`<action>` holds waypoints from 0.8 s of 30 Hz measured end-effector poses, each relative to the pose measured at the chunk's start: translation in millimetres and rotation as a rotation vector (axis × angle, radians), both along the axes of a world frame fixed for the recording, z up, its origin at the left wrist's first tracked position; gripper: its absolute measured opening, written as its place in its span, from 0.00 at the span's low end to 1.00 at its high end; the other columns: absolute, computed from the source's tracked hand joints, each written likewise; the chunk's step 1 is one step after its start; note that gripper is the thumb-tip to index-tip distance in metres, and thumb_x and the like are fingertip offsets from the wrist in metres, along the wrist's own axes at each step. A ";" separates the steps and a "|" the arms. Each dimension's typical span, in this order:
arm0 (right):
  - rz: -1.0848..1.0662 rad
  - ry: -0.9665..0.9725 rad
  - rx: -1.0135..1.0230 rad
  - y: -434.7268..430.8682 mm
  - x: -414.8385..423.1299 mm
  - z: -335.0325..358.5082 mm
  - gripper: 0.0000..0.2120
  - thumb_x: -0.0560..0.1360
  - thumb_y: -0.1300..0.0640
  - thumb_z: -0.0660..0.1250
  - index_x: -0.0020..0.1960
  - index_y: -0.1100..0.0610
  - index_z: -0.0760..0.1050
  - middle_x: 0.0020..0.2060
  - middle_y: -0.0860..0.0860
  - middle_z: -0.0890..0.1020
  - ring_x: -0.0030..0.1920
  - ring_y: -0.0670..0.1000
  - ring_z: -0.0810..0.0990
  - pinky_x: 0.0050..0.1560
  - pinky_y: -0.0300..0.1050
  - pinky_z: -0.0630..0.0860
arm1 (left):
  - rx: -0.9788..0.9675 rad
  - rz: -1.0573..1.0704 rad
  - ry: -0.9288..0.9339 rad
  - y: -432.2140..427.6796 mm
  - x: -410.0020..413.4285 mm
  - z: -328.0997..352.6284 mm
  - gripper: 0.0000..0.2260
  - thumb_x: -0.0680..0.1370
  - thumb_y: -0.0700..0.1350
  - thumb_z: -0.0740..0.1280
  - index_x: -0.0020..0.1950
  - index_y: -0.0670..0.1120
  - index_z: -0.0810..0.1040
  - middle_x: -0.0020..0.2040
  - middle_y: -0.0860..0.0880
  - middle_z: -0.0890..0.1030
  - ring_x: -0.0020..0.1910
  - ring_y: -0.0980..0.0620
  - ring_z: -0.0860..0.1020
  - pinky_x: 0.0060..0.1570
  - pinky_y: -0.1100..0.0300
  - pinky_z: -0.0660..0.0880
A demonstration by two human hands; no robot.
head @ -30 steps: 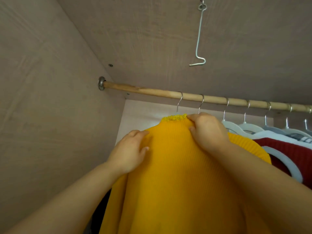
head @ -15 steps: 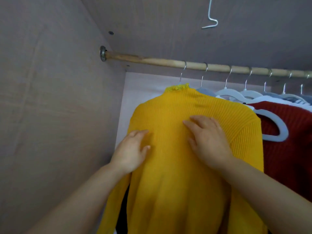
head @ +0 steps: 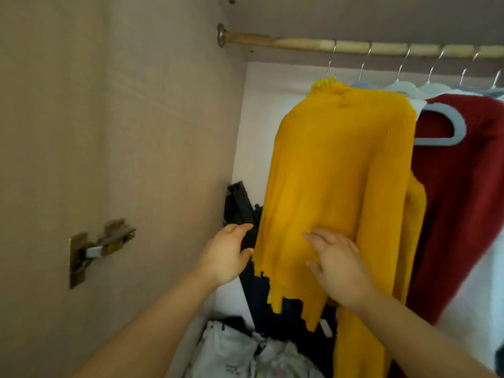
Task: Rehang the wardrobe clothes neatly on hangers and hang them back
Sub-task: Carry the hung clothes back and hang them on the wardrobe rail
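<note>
The sweater [head: 341,173] is hung leftmost on the rod [head: 300,45]. Well below the rod, the right hand [head: 341,266] is laid flat on its hem, fingers spread; the left hand [head: 225,257] is held beside, fingers loosely curved

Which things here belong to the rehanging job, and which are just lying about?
Job: yellow sweater, wooden rail, grey hanger, red sweater, left hand, right hand.
Lying about: door hinge, black frame behind the sweater, pale bundle below.
</note>
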State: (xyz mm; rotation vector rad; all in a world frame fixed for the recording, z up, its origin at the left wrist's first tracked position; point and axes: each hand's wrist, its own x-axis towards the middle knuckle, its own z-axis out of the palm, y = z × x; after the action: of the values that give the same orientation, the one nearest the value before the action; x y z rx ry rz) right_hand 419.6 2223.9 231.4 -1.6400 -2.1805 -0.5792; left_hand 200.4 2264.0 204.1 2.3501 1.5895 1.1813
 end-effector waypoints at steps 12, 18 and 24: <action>0.155 0.113 -0.065 -157.7 -23.1 -49.0 0.27 0.78 0.48 0.60 0.74 0.46 0.55 0.71 0.45 0.62 0.70 0.47 0.60 0.69 0.40 0.56 | -0.078 0.209 0.112 -217.8 -32.9 -37.1 0.24 0.78 0.47 0.61 0.73 0.48 0.60 0.70 0.47 0.66 0.67 0.47 0.66 0.66 0.56 0.64; 0.202 0.146 -0.002 -228.5 -50.4 -30.0 0.27 0.77 0.50 0.61 0.74 0.46 0.56 0.70 0.44 0.64 0.69 0.46 0.62 0.69 0.39 0.59 | 0.126 0.326 0.128 -292.8 -52.7 -4.4 0.24 0.77 0.47 0.60 0.73 0.51 0.60 0.69 0.50 0.67 0.67 0.49 0.67 0.64 0.57 0.64; 0.167 0.224 0.093 -309.5 -92.1 -13.9 0.27 0.76 0.52 0.64 0.73 0.48 0.60 0.68 0.46 0.66 0.68 0.47 0.64 0.69 0.41 0.59 | 0.257 0.260 0.071 -375.9 -81.2 12.4 0.24 0.77 0.47 0.61 0.73 0.53 0.60 0.70 0.52 0.67 0.67 0.51 0.65 0.64 0.57 0.61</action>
State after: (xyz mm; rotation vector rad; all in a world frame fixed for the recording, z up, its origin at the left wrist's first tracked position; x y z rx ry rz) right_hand 327.5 1914.4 217.5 -1.3873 -2.0683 -0.4202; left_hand 119.2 1888.1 216.5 2.4135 1.9206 1.4466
